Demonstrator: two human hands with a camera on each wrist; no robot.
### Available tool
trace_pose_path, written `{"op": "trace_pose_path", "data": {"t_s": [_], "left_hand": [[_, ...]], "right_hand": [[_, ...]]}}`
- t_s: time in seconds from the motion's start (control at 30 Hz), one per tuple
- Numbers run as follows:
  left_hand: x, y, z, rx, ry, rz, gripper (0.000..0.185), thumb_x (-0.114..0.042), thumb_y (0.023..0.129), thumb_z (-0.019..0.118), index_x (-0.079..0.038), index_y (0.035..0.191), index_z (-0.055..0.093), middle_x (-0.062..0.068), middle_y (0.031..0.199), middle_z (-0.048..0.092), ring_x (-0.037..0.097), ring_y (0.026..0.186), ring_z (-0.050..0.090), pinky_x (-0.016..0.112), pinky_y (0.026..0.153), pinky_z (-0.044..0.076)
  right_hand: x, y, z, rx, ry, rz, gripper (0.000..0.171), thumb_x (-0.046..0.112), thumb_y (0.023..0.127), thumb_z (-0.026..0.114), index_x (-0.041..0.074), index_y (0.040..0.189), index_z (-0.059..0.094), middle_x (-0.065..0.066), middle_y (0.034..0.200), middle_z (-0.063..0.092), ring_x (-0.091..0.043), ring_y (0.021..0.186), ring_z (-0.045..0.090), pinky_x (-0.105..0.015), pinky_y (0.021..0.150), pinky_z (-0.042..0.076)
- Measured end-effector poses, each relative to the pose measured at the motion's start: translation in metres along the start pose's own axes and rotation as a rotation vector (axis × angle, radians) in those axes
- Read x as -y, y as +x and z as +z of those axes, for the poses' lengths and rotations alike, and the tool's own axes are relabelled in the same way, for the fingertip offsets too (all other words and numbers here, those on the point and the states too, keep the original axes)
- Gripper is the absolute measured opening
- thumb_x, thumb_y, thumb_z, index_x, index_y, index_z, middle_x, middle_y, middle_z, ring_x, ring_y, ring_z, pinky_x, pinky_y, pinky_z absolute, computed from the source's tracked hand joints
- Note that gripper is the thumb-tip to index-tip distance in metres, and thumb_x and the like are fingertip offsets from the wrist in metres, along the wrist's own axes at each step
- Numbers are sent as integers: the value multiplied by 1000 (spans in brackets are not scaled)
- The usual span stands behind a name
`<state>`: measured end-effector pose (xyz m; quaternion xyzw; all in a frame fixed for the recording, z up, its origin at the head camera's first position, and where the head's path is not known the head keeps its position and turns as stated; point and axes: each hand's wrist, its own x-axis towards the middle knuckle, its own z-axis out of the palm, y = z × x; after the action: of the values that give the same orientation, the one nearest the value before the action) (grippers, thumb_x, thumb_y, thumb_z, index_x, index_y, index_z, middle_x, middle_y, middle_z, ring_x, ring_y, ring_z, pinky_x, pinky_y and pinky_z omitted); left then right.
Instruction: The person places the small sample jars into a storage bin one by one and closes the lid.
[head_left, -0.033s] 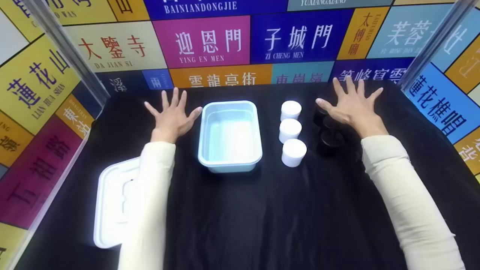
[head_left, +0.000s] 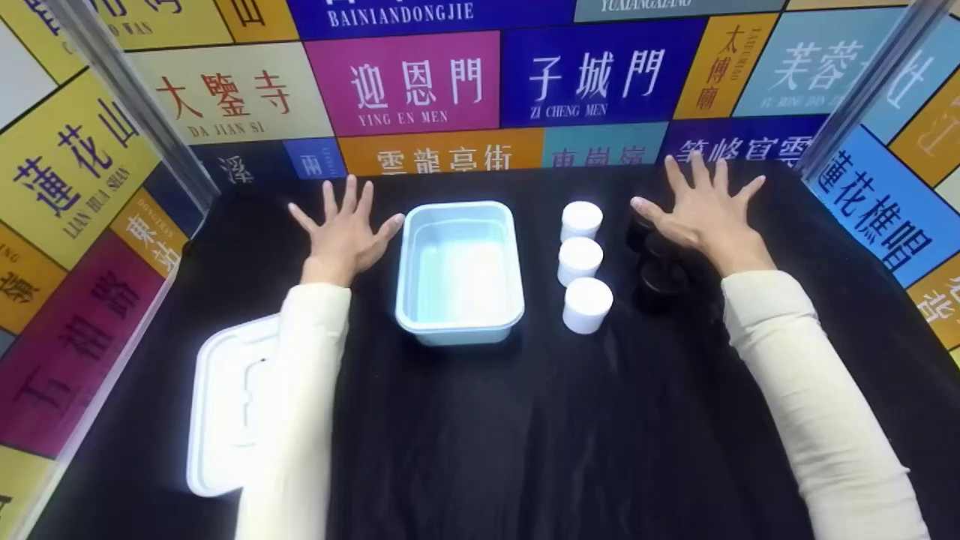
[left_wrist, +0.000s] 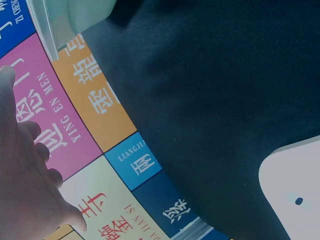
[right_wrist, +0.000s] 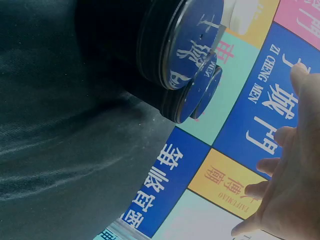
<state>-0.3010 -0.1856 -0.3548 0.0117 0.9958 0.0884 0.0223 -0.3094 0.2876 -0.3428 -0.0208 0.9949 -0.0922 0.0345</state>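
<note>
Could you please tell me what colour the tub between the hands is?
The tub is pale blue, clearest in the head view.

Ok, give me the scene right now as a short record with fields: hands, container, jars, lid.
left hand: open, fingers spread, flat on the black cloth, left of the tub
right hand: open, fingers spread, over the black jars
tub: pale blue rectangular plastic tub, nothing inside
white jars: three white cylindrical jars in a row right of the tub
black jars: row of black round jars, partly hidden
lid: white rectangular plastic lid, near left, under the left sleeve

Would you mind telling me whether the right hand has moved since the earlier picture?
No. The right hand lies spread beside the black jars, as before.
</note>
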Motion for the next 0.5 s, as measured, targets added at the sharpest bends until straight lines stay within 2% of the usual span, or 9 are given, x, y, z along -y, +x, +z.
{"op": "trace_pose_path", "data": {"t_s": [0.27, 0.5], "left_hand": [[3, 0, -1, 3, -21, 4, 85, -71, 98, 24, -20, 162, 0, 9, 169, -12, 43, 153, -18, 81, 108, -24], [2, -2, -4, -3, 1, -1, 87, -73, 97, 22, -19, 162, 1, 10, 169, -11, 43, 153, -18, 82, 107, -24]], "right_hand": [[1, -1, -2, 5, 0, 0, 102, 85, 89, 20, 20, 160, -10, -23, 164, -19, -56, 145, -23, -84, 99, -27], [1, -3, -4, 6, 7, -3, 101, 85, 89, 21, 21, 160, -10, -22, 164, -18, -55, 145, -23, -84, 101, -27]]}}
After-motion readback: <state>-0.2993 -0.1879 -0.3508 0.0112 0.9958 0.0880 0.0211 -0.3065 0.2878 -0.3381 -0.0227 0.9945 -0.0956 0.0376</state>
